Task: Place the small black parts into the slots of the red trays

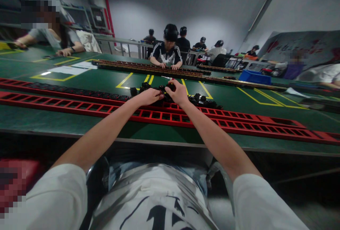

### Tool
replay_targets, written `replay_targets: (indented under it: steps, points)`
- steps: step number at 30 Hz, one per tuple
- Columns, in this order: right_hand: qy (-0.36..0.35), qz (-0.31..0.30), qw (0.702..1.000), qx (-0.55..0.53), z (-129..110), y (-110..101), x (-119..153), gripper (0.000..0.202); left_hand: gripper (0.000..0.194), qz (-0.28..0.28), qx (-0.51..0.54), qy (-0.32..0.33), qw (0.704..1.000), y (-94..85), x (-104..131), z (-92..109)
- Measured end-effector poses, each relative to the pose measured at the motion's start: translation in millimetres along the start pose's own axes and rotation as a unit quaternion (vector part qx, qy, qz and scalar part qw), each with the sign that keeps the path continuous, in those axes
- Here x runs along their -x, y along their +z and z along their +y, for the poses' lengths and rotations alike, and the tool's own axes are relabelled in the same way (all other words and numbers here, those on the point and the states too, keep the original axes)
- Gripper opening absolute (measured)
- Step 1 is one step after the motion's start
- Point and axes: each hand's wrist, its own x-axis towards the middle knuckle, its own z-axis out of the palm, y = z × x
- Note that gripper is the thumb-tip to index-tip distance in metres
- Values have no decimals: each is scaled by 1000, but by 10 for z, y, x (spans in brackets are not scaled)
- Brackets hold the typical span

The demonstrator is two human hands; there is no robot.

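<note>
Both of my arms reach over the table to a long red ladder-like frame [228,115]. My right hand [178,92] is curled, thumb and fingers closed round a small black part [172,87]. Close beside it, my left hand [150,97] has its fingers pressed together low over the frame; what they grip is hidden. Loose black parts [199,99] lie in a heap on both sides of my hands. To the left, a row of black pieces [79,91] sits in the frame. A second red ladder-like frame [63,105] runs parallel, nearer to me.
The green table [106,125] carries yellow tape outlines. Across it, a co-worker [167,53] handles long brown-black strips [148,69]. Another person [53,35] sits at the left. Papers [69,70] lie at the back left, and a blue bin [255,77] stands at the right.
</note>
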Motion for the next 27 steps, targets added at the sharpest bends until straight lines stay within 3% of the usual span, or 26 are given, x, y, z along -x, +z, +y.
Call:
replay_targets:
  steps: [27]
  points:
    - [-5,6,1000,4,-1,8,-3,30,41,-29,-27,-46,998,35,-58,-38]
